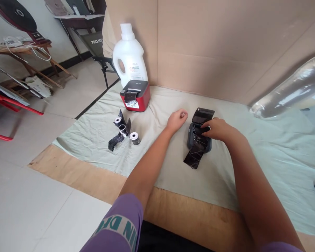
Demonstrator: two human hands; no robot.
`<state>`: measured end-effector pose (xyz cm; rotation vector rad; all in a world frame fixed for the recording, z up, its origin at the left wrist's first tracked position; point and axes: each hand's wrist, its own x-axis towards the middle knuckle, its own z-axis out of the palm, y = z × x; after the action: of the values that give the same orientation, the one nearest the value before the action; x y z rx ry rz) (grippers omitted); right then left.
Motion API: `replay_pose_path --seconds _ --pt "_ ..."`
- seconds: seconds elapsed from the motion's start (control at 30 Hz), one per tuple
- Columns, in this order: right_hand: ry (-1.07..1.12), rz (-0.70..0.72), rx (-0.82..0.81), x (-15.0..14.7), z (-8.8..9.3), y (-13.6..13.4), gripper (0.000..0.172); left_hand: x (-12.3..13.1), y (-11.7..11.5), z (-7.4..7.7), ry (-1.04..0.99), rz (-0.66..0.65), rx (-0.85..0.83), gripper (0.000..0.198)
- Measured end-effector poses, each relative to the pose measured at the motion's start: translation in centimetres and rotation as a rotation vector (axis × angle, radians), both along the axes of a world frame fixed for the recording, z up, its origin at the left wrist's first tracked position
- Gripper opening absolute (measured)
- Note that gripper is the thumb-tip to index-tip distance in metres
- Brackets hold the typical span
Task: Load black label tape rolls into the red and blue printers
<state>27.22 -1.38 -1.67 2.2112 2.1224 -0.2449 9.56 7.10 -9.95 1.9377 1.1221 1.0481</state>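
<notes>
A small dark label printer [191, 140] lies on the cloth with its lid [203, 116] raised. From its front hangs a strip of black printed paper [194, 156]. My right hand [218, 128] reaches into the compartment from the right. Its thumb and fingers close around a dark paper roll [205, 130], largely covered by them. To the left of the printer, my left hand [176, 121] rests near the cloth with fingers curled in. Whether it holds anything is hidden.
Several small paper rolls [134, 138] with black strips lie at left on the pale green cloth [157, 164]. Behind them stand a red and black printer [137, 96] and a white detergent bottle [130, 52]. Cardboard [212, 52] walls the back; a clear plastic bag [286, 89] lies right.
</notes>
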Motion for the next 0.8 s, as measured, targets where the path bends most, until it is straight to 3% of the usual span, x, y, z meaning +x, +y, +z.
replay_pose_path --seconds 0.17,0.27,0.37,0.43,0.57,0.67,0.8 --pt "-0.011 -0.002 0.017 -0.4 -0.9 -0.1 0.038 0.0 0.1 0.2 0.057 -0.018 0.002 0.014" --pt "0.009 0.035 0.034 -0.2 -0.5 -0.1 0.037 0.0 0.0 0.3 0.062 -0.009 -0.02 0.015" --pt "0.061 0.037 0.115 0.3 1.3 -0.5 0.035 0.1 0.0 0.4 0.05 -0.001 -0.042 0.015" --pt "0.144 -0.04 0.151 0.5 3.2 -1.1 0.032 0.1 0.1 0.2 0.033 0.0 -0.05 0.014" --pt "0.612 -0.291 0.075 -0.3 6.7 -2.6 0.023 -0.1 0.5 0.7 -0.123 -0.038 -0.116 0.011" --pt "0.847 -0.327 0.062 -1.6 7.8 -3.2 0.026 -0.5 0.7 3.1 -0.321 -0.085 -0.145 0.011" --pt "0.914 -0.247 0.139 -2.8 7.4 -3.2 0.029 -1.9 -0.7 8.8 -0.406 -0.15 0.01 0.018"
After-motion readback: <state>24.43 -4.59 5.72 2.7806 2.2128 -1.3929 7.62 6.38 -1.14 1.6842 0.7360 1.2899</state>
